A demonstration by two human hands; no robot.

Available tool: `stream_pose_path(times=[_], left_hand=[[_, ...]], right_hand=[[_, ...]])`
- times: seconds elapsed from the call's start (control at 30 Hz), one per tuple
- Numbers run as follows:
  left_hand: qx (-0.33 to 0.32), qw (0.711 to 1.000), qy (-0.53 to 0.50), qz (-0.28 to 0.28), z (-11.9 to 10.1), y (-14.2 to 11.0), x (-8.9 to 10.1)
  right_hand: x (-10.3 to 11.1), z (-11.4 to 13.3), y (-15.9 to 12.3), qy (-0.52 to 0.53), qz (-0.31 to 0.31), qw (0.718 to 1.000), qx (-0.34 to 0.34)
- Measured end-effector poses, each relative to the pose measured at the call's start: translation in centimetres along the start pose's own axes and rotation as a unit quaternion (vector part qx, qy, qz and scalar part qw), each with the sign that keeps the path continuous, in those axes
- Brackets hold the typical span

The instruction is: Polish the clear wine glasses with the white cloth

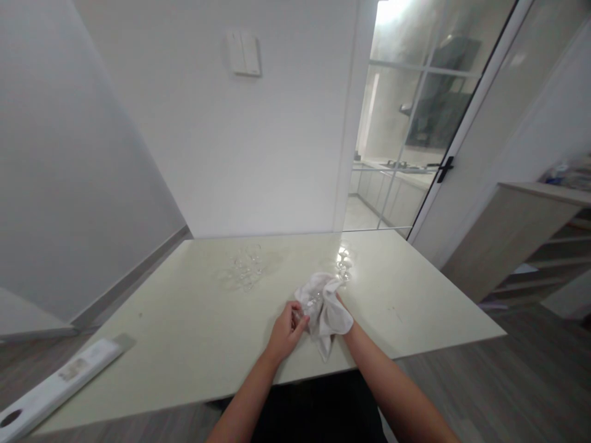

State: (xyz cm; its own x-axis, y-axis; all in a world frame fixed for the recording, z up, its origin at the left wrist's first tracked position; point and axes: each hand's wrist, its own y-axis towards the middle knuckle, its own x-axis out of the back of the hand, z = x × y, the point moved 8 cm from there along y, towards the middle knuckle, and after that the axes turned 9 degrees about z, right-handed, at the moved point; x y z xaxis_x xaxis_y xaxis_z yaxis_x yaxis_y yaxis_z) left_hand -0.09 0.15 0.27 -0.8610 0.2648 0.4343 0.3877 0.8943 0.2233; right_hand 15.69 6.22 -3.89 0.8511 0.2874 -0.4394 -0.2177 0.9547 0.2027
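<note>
A clear drinking glass (314, 301) lies tilted between my hands above the front part of the table. My left hand (287, 328) is closed around one end of it, fingers curled and thumb on the near side. A white cloth (335, 311) wraps the other end and hangs down in a point. My right hand (342, 311) is mostly hidden under this cloth and holds it against the glass; its fingers do not show. Just beyond the cloth stand a few clear stemmed glasses (344, 263), bright with glare.
Several clear glasses (248, 266) stand together left of centre on the pale table (194, 332). A long white box (60, 381) lies across the table's left front corner. Behind are a wall (277, 154) and a glass-paned door (392, 141); a wooden shelf unit (530, 227) is at right.
</note>
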Motion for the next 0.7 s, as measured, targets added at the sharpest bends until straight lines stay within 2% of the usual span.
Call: stream_pose_path(times=[0.13, 0.23, 0.3, 0.43, 0.53, 0.63, 0.7], left_hand=[[-0.027, 0.995, 0.020, 0.096, -0.9, -0.2, -1.5], [-0.038, 0.994, 0.019, 0.104, -1.2, -0.2, -1.6], [-0.045, 0.994, 0.016, 0.098, -1.5, -0.2, -1.5], [-0.095, 0.988, 0.011, 0.118, -2.6, -0.2, -1.6], [-0.103, 0.992, 0.002, 0.080, -2.5, 0.0, -0.9], [-0.066, 0.998, -0.016, 0.009, -1.3, 0.2, 0.2], [-0.046, 0.999, -0.024, -0.011, -0.7, 0.2, 0.5]], right_hand=[[-0.7, -0.9, -0.4, 0.123, 0.025, 0.991, -0.052], [-1.5, -1.0, -0.3, 0.188, 0.062, 0.979, -0.050], [-1.4, -0.8, -0.1, 0.170, 0.049, 0.983, -0.037], [-0.5, -0.1, -0.5, 0.060, -0.036, 0.997, -0.042], [-0.9, 0.5, -1.1, 0.018, -0.050, 0.997, -0.054], [-1.2, 1.0, -1.4, -0.018, -0.053, 0.997, -0.047], [-1.3, 1.0, -1.4, -0.035, -0.044, 0.998, -0.042]])
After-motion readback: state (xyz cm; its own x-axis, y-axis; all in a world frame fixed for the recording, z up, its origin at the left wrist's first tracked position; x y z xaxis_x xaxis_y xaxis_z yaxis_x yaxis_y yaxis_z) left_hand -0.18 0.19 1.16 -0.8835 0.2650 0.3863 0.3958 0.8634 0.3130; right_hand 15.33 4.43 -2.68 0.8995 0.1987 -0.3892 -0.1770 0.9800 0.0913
